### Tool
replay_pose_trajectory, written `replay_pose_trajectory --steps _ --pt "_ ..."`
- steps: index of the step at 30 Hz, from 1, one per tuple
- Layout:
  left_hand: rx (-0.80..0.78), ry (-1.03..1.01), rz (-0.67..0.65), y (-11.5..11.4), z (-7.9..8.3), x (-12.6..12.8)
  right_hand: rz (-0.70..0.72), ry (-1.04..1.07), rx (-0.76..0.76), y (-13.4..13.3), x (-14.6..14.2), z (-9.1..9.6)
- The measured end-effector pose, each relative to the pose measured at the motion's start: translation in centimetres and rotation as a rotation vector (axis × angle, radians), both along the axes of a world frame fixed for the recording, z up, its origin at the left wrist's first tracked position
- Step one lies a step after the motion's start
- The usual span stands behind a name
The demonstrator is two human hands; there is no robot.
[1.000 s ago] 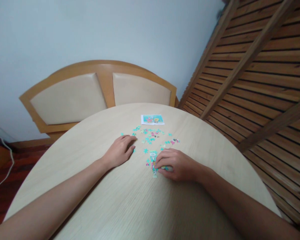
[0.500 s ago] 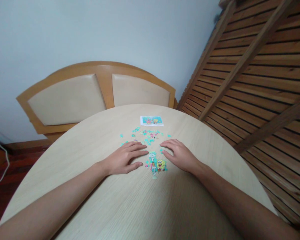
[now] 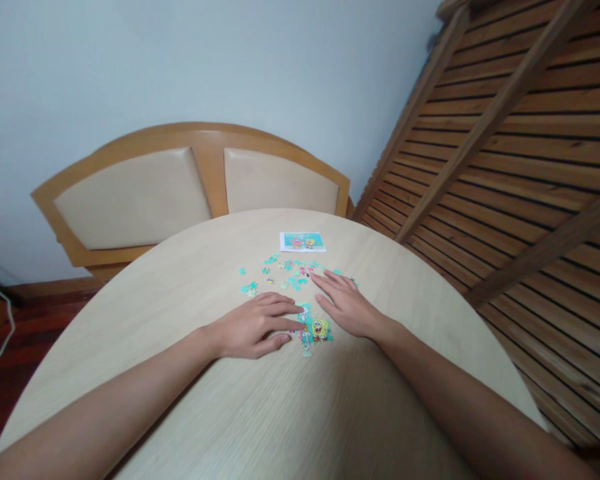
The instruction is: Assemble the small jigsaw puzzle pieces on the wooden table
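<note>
A small joined patch of jigsaw pieces (image 3: 316,329), teal with a yellow cartoon figure, lies on the round pale wooden table (image 3: 260,413). My left hand (image 3: 254,326) rests flat just left of it, fingers stretched out, fingertips touching its edge. On the right side of the patch my right hand (image 3: 346,306) lies flat with fingers extended toward several loose teal and pink pieces (image 3: 293,274) scattered beyond. Neither hand holds anything. A small reference picture card (image 3: 303,241) sits farther back.
A wooden bench back with two beige padded panels (image 3: 190,190) curves behind the table. A slatted wooden frame (image 3: 505,140) leans along the right. A white cable (image 3: 0,333) runs over the dark floor at the left.
My right hand let go of the joined patch and moved up and forward, opening flat. My left hand slid right and toward me until it reached the patch's left edge.
</note>
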State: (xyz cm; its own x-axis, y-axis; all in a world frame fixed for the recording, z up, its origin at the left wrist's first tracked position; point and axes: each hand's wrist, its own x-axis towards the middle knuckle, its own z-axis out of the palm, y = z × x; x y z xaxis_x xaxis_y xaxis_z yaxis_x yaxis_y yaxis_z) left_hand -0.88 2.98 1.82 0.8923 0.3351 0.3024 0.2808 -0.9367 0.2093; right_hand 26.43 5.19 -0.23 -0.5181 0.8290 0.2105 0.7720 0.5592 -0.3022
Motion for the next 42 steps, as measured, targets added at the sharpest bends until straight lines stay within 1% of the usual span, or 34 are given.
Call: replay_pose_trajectory --steps 3,6,10,12,14,19,22,27,34,38,42 --pt "-0.004 -0.009 0.003 -0.1 0.0 0.0 -0.007 -0.004 0.031 -0.1 0.2 0.0" --pt "-0.002 -0.022 0.017 -0.1 0.0 -0.2 0.026 0.009 0.099 -0.2 0.8 0.3" --pt "-0.006 -0.025 0.08 0.1 -0.1 -0.4 0.148 0.044 0.138 -0.3 1.6 1.0" --pt "-0.013 -0.031 0.099 0.2 -0.1 -0.4 0.207 0.059 0.13 -0.4 1.8 1.2" --pt "-0.023 -0.04 0.092 0.0 0.1 -0.4 0.229 0.078 0.12 -0.4 2.0 1.4" --pt "-0.069 0.011 -0.032 -1.3 0.7 0.3 0.25 0.105 0.094 -0.5 2.4 1.6" --pt "-0.082 0.039 -0.064 -1.8 0.9 0.7 0.27 0.127 0.088 -0.6 2.5 1.7" --pt "-0.059 0.036 -0.013 -1.6 0.7 0.6 0.3 0.132 0.074 -0.7 2.2 1.9" --pt "-0.038 -0.001 0.037 -1.4 0.4 0.4 0.277 0.13 0.03 -0.6 2.7 1.9" --pt "-0.048 -0.011 0.059 -1.4 0.4 0.4 0.297 0.135 0.004 -1.2 2.4 2.4" --pt "-0.054 -0.02 0.051 -1.3 0.3 0.4 0.348 0.146 -0.017 -2.0 1.7 3.1"
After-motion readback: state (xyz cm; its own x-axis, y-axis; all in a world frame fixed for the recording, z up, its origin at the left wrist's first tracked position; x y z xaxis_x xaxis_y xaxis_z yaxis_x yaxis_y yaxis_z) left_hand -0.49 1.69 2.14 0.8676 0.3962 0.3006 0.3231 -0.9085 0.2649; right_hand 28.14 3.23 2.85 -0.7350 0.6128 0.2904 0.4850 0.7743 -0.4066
